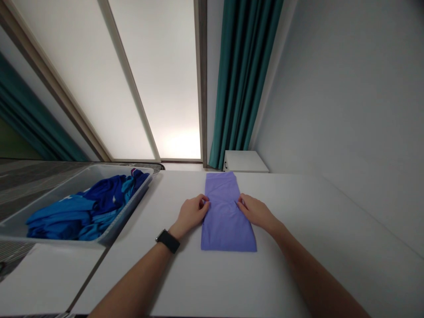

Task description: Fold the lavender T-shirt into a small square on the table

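Note:
A folded purple cloth lies on the white table, long and narrow, wider at its near end. Its kind of garment cannot be made out. At its left edge, about midway along, my left hand pinches the fabric between thumb and fingers. Across from it, my right hand pinches the right edge in the same way. Slight creases run over the cloth between the two hands. A dark watch is on my left wrist.
To the left stands a pale plastic bin holding several blue garments. The white table meets another white surface at a dark seam. A small white cabinet stands beyond the far edge, below a green curtain. A wall rises on the right.

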`<state>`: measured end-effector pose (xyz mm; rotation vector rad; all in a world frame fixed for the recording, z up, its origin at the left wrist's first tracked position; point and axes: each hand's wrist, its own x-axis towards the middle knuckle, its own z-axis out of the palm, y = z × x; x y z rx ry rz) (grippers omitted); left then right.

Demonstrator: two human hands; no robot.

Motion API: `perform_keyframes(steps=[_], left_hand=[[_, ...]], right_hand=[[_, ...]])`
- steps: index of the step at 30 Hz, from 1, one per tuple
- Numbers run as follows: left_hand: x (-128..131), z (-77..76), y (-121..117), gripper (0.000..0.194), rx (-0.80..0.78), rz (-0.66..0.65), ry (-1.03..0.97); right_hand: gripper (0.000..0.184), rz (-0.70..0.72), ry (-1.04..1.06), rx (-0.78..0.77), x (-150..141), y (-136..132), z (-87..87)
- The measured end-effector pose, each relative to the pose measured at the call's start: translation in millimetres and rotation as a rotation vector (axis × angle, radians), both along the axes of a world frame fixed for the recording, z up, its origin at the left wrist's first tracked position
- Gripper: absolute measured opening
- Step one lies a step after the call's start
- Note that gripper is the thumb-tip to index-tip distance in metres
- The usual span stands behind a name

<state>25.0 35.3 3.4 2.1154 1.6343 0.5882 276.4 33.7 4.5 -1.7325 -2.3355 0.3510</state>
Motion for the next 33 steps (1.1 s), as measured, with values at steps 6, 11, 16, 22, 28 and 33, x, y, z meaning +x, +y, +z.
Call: perform_keyframes(steps=[6, 11, 16, 22, 28, 33], left_hand=[[1.0, -2.7, 0.7, 0.015, 0.027, -0.002, 0.030], [-3.3, -10.0, 3.4, 0.014, 0.018, -0.012, -0.072], [-5.6, -13.3, 4.5, 0.012, 0.022, -0.028, -0.130], [-5.6, -10.6, 3.7, 0.013, 0.027, -0.017, -0.099], [-6.9, -16.4, 5.4, 0.015, 0.028, -0.002, -0.148], [-7.6, -20.6, 7.0, 0.017, 0.045, -0.009, -0.189]], right_hand=[[0.038, 0.118, 0.185, 0.107, -2.7, 8.6, -13.6], [0.022, 0.081, 0.210, 0.087, -7.6, 15.7, -22.4], [0.019, 0.118, 0.252, 0.071, -9.9, 19.1, -24.3], [0.008, 0.071, 0.294, 0.088, -9.5, 23.1, -25.7], [0.015, 0.067, 0.320, 0.065, -8.5, 24.9, -27.0], [0.020, 0.023, 0.376, 0.102, -2.1, 20.3, -13.6]])
